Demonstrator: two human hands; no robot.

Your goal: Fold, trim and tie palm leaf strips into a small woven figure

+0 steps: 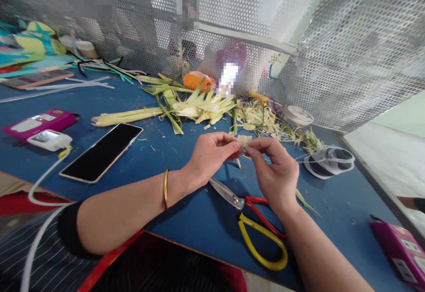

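Nearest, at six o'clock from the held piece, lying on a blue flat-topped table: steel-bladed scissors with one red and one yellow looped handle, partly behind the right wrist. Farther up, near the middle of the view and above the tabletop, pinched between both hands: a small, pale cream strip of husk-like leaf. Gripped at its left edge by thumb and forefinger of the left hand, at its right by thumb and forefinger of the right hand; remaining fingers curled in, not spread. Cannot tell how much is hidden under the fingertips.

Probably very light, thin and papery, flexible but apt to split along the grain; dry-looking, so unlikely to slip. Best held at the two ends, with soft pads and no hard tugging.

At nine o'clock, a dark-screened, pale-edged smartphone; at three, a black-and-white reel of clear-looking line. Beyond, at ten, a heap of pale green, long-leaved husks; at one, crumpled straw-coloured scraps. Farthest, at twelve, a silvery perforated metal screen.
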